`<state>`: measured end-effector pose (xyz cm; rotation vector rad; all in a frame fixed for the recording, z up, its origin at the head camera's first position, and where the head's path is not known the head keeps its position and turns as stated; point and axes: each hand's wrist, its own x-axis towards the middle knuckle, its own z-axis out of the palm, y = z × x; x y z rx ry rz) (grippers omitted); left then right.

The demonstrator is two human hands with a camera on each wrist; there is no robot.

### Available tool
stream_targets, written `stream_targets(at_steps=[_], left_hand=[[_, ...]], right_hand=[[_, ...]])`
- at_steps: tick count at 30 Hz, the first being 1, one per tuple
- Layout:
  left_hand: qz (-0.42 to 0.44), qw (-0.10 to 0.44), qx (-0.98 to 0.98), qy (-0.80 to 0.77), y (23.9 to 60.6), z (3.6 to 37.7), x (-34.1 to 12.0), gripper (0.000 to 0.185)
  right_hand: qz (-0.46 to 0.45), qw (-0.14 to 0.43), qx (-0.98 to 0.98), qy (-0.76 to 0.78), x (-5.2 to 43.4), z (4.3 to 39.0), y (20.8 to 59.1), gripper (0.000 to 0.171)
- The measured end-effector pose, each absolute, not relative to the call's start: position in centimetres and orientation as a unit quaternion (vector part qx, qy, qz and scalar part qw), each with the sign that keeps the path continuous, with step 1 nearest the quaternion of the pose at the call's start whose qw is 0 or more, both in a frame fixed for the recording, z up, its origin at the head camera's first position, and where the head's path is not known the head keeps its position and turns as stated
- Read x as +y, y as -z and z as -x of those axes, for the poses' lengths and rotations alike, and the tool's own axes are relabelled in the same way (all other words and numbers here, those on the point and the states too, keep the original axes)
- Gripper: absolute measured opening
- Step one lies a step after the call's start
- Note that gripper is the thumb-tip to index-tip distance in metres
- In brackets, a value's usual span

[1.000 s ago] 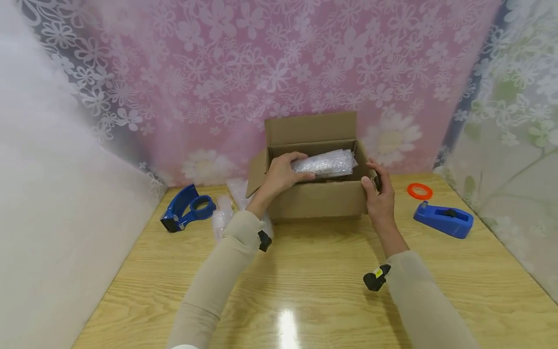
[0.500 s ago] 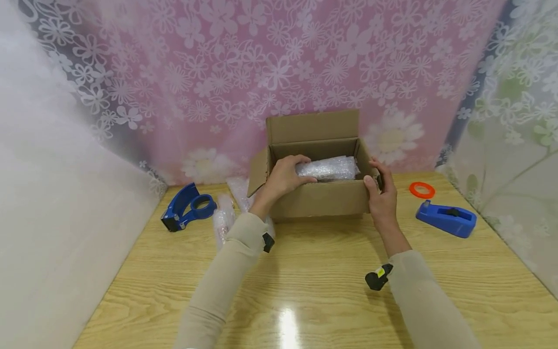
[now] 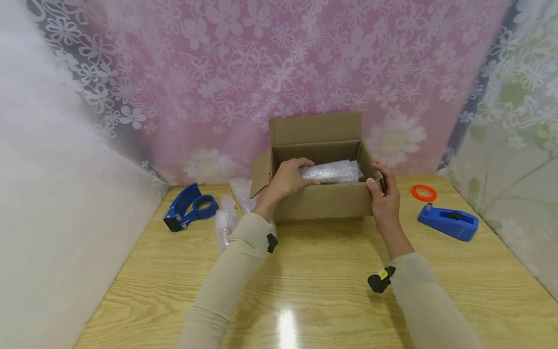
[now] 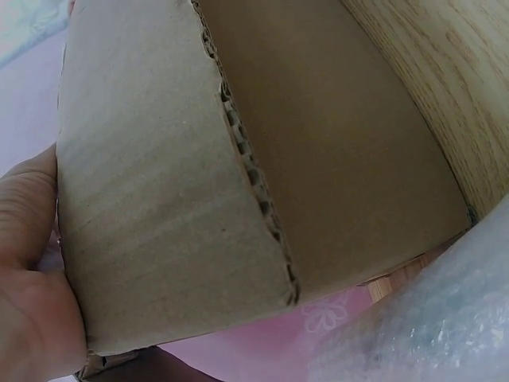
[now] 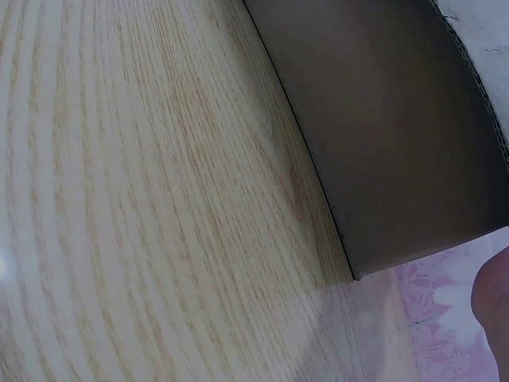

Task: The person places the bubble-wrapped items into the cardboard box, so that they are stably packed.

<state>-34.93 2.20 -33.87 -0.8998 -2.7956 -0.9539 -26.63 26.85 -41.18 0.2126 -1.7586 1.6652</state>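
Observation:
An open cardboard box [image 3: 320, 201] stands at the back of the wooden table [image 3: 314, 271], its flaps up. Inside lies a bundle wrapped in bubble wrap [image 3: 333, 171]. My left hand [image 3: 288, 178] reaches over the box's left wall and grips the left end of the bundle. My right hand [image 3: 383, 194] holds the box's front right corner, fingers curled round its edge. In the left wrist view the box wall [image 4: 183, 183] fills the frame, with my left hand [image 4: 32, 270] at the left edge. The right wrist view shows the box side [image 5: 398, 135] and bare table [image 5: 143, 223].
A blue tape gun [image 3: 189, 209] lies at the left, beside loose bubble wrap [image 3: 225, 222]. At the right sit a blue tape dispenser [image 3: 448, 222] and an orange tape ring [image 3: 424, 193]. Flowered curtains close in the back and right sides, a white wall the left.
The bubble-wrapped bundle has sunk lower into the box with my left hand on it. My right hand has stayed on the box's corner.

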Motion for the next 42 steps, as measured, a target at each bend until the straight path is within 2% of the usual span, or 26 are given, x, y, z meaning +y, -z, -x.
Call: stream_targets(at_steps=[13, 27, 35, 42], left_hand=[[0.306, 0.020, -0.897, 0.318, 34.0, 35.0, 2.4, 0.063], [0.282, 0.060, -0.883, 0.369, 34.0, 34.6, 2.3, 0.058], [0.287, 0.039, -0.825, 0.486, 32.7, 33.1, -0.1, 0.055], [0.317, 0.051, -0.819, 0.476, 30.8, 32.0, -2.9, 0.053]], right_hand=[[-0.082, 0.343, -0.674, -0.649, 27.1, 26.6, 41.4, 0.043], [-0.085, 0.347, -0.674, -0.646, 27.1, 26.9, 41.0, 0.043], [-0.076, 0.315, -0.690, -0.647, 27.0, 26.5, 41.2, 0.044], [-0.059, 0.313, -0.690, -0.650, 27.1, 26.5, 41.2, 0.044]])
